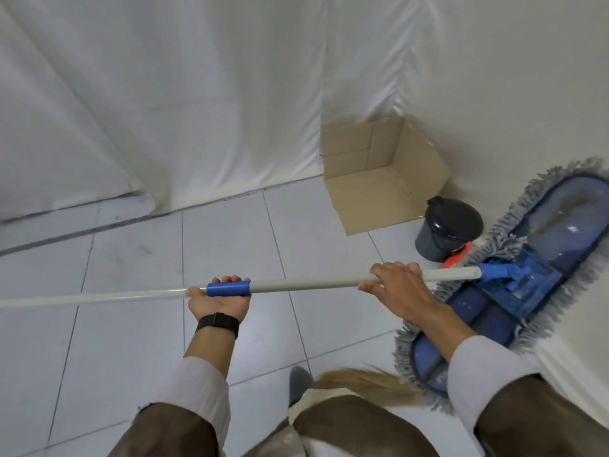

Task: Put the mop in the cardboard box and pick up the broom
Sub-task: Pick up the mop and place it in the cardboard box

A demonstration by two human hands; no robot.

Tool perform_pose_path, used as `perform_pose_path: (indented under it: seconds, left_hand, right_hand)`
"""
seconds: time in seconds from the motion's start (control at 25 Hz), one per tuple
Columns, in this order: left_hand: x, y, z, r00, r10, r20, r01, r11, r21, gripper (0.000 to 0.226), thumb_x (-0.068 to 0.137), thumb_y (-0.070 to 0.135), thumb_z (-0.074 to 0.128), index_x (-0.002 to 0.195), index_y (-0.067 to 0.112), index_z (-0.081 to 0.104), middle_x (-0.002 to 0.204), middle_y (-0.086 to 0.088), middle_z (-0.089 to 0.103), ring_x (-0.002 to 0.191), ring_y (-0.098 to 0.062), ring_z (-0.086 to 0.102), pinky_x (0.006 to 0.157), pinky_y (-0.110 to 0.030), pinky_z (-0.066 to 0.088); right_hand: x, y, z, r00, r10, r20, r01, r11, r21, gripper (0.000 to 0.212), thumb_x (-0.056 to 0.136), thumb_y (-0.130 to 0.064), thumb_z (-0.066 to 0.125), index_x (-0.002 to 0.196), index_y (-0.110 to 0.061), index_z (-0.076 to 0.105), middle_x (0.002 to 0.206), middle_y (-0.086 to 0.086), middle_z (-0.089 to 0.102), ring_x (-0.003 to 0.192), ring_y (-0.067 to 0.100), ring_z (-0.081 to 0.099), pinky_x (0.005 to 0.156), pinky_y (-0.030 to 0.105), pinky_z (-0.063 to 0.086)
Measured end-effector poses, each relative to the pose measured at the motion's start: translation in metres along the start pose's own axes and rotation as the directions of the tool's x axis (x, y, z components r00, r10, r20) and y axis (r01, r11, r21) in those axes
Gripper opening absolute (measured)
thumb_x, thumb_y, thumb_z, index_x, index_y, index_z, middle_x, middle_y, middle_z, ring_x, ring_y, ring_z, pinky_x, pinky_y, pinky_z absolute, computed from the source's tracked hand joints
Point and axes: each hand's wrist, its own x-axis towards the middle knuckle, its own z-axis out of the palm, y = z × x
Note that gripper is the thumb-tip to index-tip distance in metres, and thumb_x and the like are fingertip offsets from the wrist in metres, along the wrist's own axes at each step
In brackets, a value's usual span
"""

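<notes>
I hold a flat mop level in the air by its white pole (303, 284). My left hand (219, 300) grips it from below at the blue collar. My right hand (400, 285) grips it from above, close to the blue, grey-fringed mop head (540, 258), which hangs tilted at the right. An open cardboard box (384, 178) lies on the tiled floor against the white curtain, empty, beyond my right hand. The straw bristles of a broom (365, 384) show low in the view beside my foot; its handle is hidden.
A dark blue lidded bucket (448, 227) stands just right of the box, with something orange (456, 257) at its base. White cloth (164, 110) covers the back and right walls. Pale floor tiles (131, 258) stretch to the left.
</notes>
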Motion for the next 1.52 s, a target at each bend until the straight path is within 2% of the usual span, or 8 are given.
perform_pose_path:
  seconds: [0.36,0.6,0.8,0.96,1.08,1.16,1.36,1.52]
  left_hand:
    - [0.134,0.050,0.273,0.994,0.080,0.076,-0.081,0.997,0.013,0.046,0.093,0.064,0.040,0.089,0.019,0.051,0.065,-0.003,0.052,0.063,-0.020,0.050,0.087,-0.037,0.052]
    - [0.226,0.033,0.508,0.964,0.084,0.252,-0.101,0.993,0.058,0.049,0.090,0.065,0.041,0.076,0.018,0.046,0.064,-0.001,0.049,0.062,-0.022,0.046,0.073,-0.035,0.051]
    - [0.238,-0.022,0.714,0.827,0.092,0.555,-0.225,0.958,0.176,0.055,0.091,0.068,0.038,0.070,0.018,0.047,0.064,-0.001,0.048,0.060,-0.023,0.044,0.073,-0.035,0.045]
    - [0.265,-0.107,0.865,0.714,0.049,0.698,-0.338,0.898,0.282,0.057,0.089,0.072,0.041,0.078,0.017,0.049,0.067,-0.002,0.048,0.060,-0.023,0.046,0.080,-0.040,0.043]
    - [0.295,-0.175,0.937,0.686,0.039,0.726,-0.426,0.831,0.358,0.060,0.089,0.075,0.039,0.086,0.016,0.047,0.069,-0.002,0.048,0.061,-0.023,0.048,0.077,-0.038,0.045]
    - [0.318,-0.220,0.968,0.696,0.032,0.718,-0.457,0.790,0.409,0.061,0.090,0.075,0.036,0.092,0.015,0.047,0.073,-0.003,0.051,0.067,-0.025,0.054,0.080,-0.038,0.048]
    - [0.359,-0.298,1.009,0.686,-0.104,0.720,-0.496,0.657,0.568,0.058,0.092,0.070,0.037,0.101,0.014,0.054,0.093,-0.011,0.066,0.106,-0.037,0.065,0.103,-0.053,0.049]
    - [0.376,-0.343,1.023,0.644,-0.196,0.740,-0.605,0.461,0.649,0.052,0.093,0.063,0.043,0.108,0.015,0.055,0.103,-0.016,0.066,0.118,-0.042,0.062,0.104,-0.059,0.048]
  right_hand:
    - [0.307,0.006,-0.041,0.999,-0.018,-0.048,0.022,0.996,0.092,0.041,0.091,-0.068,0.046,0.078,-0.029,0.046,0.077,-0.010,0.055,0.078,0.020,0.050,0.079,0.042,0.032]
    - [0.515,0.066,-0.087,0.985,0.030,-0.172,-0.013,0.995,0.101,0.048,0.088,-0.075,0.033,0.081,-0.029,0.047,0.081,-0.009,0.056,0.077,0.019,0.048,0.077,0.042,0.031]
    - [0.650,0.137,-0.147,0.937,0.118,-0.328,-0.049,0.976,0.213,0.047,0.092,-0.069,0.036,0.089,-0.026,0.056,0.077,-0.012,0.056,0.074,0.019,0.051,0.078,0.041,0.035]
    - [0.757,0.223,-0.158,0.891,0.249,-0.380,-0.079,0.909,0.409,0.046,0.093,-0.065,0.042,0.086,-0.021,0.053,0.068,-0.010,0.054,0.064,0.018,0.054,0.065,0.035,0.036]
    - [0.827,0.288,-0.147,0.868,0.307,-0.391,-0.057,0.842,0.536,0.046,0.090,-0.067,0.042,0.081,-0.023,0.051,0.064,-0.006,0.054,0.059,0.012,0.053,0.057,0.031,0.036]
    - [0.869,0.335,-0.134,0.864,0.330,-0.379,-0.068,0.823,0.564,0.037,0.089,-0.065,0.042,0.078,-0.030,0.046,0.067,-0.007,0.053,0.062,0.015,0.052,0.060,0.031,0.035]
    - [0.932,0.420,-0.083,0.853,0.436,-0.285,-0.153,0.733,0.663,0.048,0.090,-0.069,0.039,0.087,-0.022,0.047,0.078,-0.002,0.053,0.073,0.024,0.052,0.070,0.038,0.040]
    - [0.959,0.439,-0.049,0.846,0.512,-0.151,-0.265,0.648,0.714,0.037,0.087,-0.060,0.061,0.089,-0.027,0.044,0.082,-0.004,0.052,0.078,0.021,0.052,0.070,0.038,0.040]
